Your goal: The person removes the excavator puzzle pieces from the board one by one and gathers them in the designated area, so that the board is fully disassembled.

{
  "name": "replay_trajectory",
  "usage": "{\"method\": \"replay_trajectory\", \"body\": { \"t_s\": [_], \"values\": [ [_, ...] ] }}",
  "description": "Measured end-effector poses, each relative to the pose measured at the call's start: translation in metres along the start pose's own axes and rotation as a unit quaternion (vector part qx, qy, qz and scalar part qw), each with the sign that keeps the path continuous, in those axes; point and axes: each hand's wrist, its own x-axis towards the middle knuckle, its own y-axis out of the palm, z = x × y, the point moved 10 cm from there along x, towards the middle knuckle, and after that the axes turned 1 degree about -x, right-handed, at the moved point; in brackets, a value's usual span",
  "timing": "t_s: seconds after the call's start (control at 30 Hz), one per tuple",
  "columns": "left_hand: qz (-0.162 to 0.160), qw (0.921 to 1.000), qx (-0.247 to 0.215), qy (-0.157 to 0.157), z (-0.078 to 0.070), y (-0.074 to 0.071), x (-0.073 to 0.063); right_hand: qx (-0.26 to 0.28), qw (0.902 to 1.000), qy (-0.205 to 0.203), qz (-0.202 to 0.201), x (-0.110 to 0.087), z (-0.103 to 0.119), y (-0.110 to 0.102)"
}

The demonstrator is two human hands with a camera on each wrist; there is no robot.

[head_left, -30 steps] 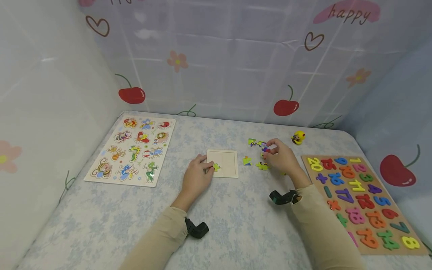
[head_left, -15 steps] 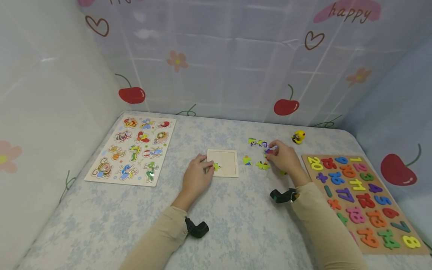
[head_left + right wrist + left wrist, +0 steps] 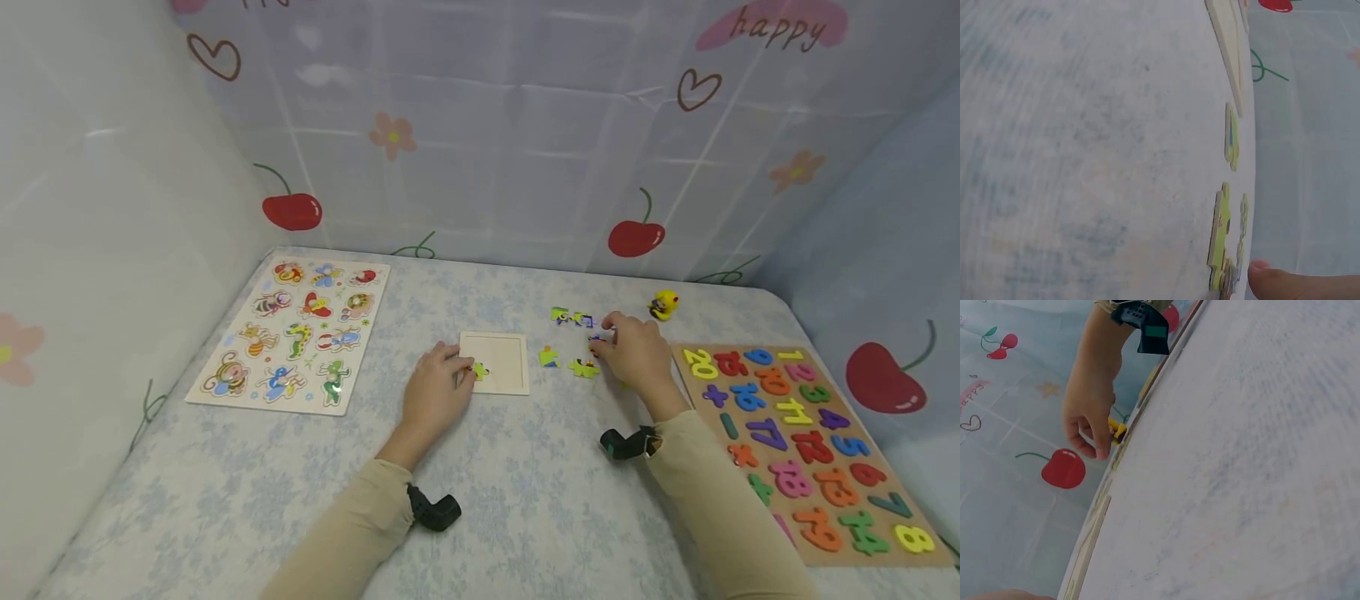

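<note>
A small wooden puzzle tray point(image 3: 504, 360) lies mid-table. My left hand point(image 3: 437, 385) rests at its near-left corner, curled fingertips pinching a green-yellow puzzle piece point(image 3: 481, 371) that lies in the tray. My right hand point(image 3: 636, 350) is to the right of the tray among loose pieces. Its thumb and fingers pinch a purple-red puzzle piece point(image 3: 596, 339). Other loose pieces lie at the back point(image 3: 559, 315), beside the tray point(image 3: 549, 357) and by the right hand point(image 3: 582, 367). In the right wrist view, edge-on pieces point(image 3: 1219, 232) sit beside my fingertip point(image 3: 1285, 282). The left wrist view shows my right hand point(image 3: 1090, 412).
An insect peg puzzle board point(image 3: 294, 333) lies at the left. A number puzzle board point(image 3: 802, 442) lies at the right near the table edge. A small yellow toy point(image 3: 663, 305) stands behind the right hand. Printed curtain walls close in the table on three sides.
My right hand has shifted slightly to the right with the purple-red piece in its fingers. The left hand has stayed at the tray's corner.
</note>
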Motion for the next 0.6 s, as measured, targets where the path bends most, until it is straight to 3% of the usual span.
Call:
{"method": "replay_trajectory", "body": {
  "t_s": [0.3,0.5,0.6],
  "values": [
    [0.006,0.9997,0.019,0.015,-0.001,0.003,0.0,0.058,0.9974,-0.042,0.004,-0.006,0.036,0.0],
    [0.02,0.9998,0.001,-0.009,0.008,0.002,-0.001,0.087,0.9922,-0.085,0.027,-0.013,0.071,0.008],
    [0.036,0.9991,0.013,-0.016,0.014,0.003,-0.003,0.098,0.9881,-0.108,0.049,-0.017,0.087,0.019]
  ]
}}
